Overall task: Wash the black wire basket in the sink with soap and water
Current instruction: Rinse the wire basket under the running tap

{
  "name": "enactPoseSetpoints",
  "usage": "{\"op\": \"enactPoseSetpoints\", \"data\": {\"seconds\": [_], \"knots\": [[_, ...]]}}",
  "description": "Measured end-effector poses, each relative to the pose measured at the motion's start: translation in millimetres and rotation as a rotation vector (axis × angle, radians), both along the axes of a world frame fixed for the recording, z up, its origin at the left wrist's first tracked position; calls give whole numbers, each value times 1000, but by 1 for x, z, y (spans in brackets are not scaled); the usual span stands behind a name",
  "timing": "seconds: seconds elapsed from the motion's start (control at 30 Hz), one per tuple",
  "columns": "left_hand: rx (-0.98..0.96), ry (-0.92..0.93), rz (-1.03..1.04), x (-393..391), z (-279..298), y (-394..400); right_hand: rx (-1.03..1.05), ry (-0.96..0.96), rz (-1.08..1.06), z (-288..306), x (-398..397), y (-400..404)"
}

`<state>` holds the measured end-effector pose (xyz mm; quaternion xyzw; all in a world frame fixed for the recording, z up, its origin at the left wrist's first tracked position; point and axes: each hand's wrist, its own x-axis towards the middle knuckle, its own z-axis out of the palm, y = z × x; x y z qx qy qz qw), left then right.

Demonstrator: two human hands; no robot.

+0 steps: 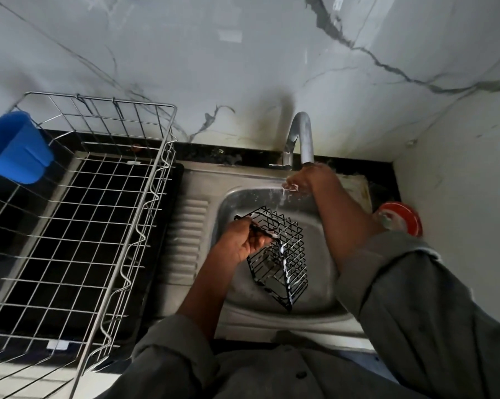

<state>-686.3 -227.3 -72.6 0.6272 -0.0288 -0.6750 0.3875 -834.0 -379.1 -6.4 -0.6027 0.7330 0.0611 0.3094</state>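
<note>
Leftmost, well clear of the left hand (240,243): drying rack (79,214), ready for clean things. Left hand curled round the rim of the black wire basket (280,254), tilted over the sink (243,286) so suds drain. Right hand (303,178) beyond it, under the tap (302,136), soapy, fingers loosely bent, holding nothing evident, probably rinsing.

I see a black coated wire basket (283,254) streaked with white suds, dull brushed steel sink (243,283), matt grey metal tap (303,133), bright wire rack (99,214), glossy blue plastic cup (15,148), veined glossy marble wall (243,53).
</note>
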Motion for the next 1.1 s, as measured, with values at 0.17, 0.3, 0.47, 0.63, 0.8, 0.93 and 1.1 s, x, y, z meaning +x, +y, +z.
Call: {"op": "enactPoseSetpoints", "data": {"seconds": [0.17,0.3,0.47,0.63,0.8,0.93,1.1], "knots": [[1,1,-11,-4,-1,-6,76,-56,-85,-8,-10,-4],[13,2,-19,-9,-4,-5,132,-274,-228,-22,-18,-23],[32,5,-22,-8,-7,0,-62,-657,-374,-16,-8,-7],[22,-18,-21,-4,-9,-3,-7,-1002,-458,-19,-5,29],[14,-32,-20,-8,-11,-7,-28,-884,-640,-52,15,11],[4,-10,-19,-10,-12,-9,-397,-380,11,-49,14,19],[-19,-25,-55,-16,-9,-11,-402,1,598,-34,3,13]]}}
